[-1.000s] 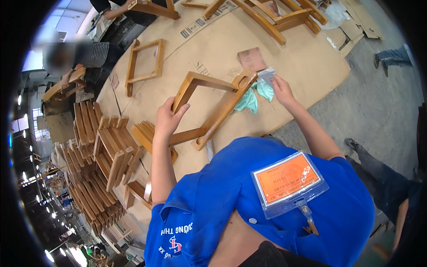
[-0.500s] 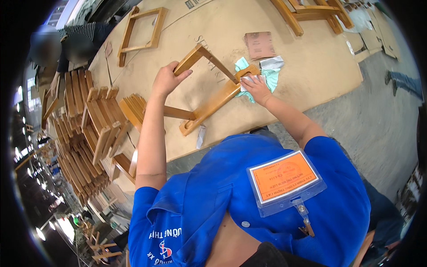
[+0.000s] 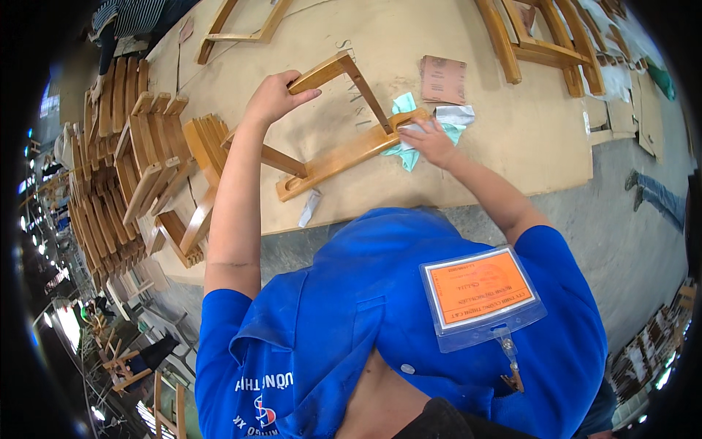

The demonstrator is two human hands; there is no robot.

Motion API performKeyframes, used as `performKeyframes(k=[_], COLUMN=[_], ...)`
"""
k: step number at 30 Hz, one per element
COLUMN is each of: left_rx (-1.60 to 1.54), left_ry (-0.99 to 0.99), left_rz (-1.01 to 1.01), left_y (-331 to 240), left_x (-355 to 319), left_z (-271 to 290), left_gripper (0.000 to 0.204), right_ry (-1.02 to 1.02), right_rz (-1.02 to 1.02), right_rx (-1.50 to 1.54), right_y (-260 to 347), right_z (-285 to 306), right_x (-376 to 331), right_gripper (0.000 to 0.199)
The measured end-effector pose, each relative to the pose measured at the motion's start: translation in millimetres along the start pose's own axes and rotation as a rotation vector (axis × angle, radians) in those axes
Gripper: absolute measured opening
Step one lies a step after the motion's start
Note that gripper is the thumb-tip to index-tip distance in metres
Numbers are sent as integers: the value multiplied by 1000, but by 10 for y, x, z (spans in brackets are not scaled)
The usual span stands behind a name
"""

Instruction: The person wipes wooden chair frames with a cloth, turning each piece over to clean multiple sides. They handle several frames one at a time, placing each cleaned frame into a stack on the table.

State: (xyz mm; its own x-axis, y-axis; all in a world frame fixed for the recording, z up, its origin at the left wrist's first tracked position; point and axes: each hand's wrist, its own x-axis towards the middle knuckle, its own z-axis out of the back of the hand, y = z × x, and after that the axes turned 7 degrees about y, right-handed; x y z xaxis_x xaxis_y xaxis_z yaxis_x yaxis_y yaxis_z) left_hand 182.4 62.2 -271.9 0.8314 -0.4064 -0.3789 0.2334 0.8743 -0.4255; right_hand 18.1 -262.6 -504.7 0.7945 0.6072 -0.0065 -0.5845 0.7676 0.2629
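My left hand (image 3: 272, 101) is closed round the upper bar of a varnished wooden frame (image 3: 322, 72). The frame stands tilted on the table, its long bottom rail (image 3: 336, 162) running from lower left to upper right. My right hand (image 3: 433, 143) presses a folded whitish sheet (image 3: 418, 127), which looks like sandpaper, against the rail's far right end. The fingers partly hide that sheet. Beneath and beside this end lies a mint-green cloth (image 3: 408, 157), with another folded grey-white sheet (image 3: 455, 115) on it. A small folded piece (image 3: 309, 208) lies near the rail's left end.
Cardboard covers the table (image 3: 526, 146). A stack of reddish-brown sheets (image 3: 443, 79) lies beyond my right hand. Wooden frames stand at the far left (image 3: 248, 35) and far right (image 3: 548, 55). Piled wooden parts (image 3: 146, 157) crowd the left side. Another person's striped sleeve (image 3: 139, 16) shows at upper left.
The view has shifted, moving the far-side things in the picture. My left hand still grips the frame. My right hand stays at the rail's end with the folded sheet, its fingers slightly shifted.
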Motion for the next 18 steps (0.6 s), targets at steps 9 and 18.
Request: performKeyframes(k=[9, 18], left_rx=[-22, -24], left_ry=[11, 12], left_rz=[29, 54], left_y=[-16, 59], left_x=[15, 78], left_z=[17, 11], left_gripper=[53, 57], right_ry=[25, 57], right_rz=[-54, -273], right_rx=[74, -79], right_y=[115, 196], right_z=[-80, -103], right_x=[-13, -89], right_gripper=[45, 49])
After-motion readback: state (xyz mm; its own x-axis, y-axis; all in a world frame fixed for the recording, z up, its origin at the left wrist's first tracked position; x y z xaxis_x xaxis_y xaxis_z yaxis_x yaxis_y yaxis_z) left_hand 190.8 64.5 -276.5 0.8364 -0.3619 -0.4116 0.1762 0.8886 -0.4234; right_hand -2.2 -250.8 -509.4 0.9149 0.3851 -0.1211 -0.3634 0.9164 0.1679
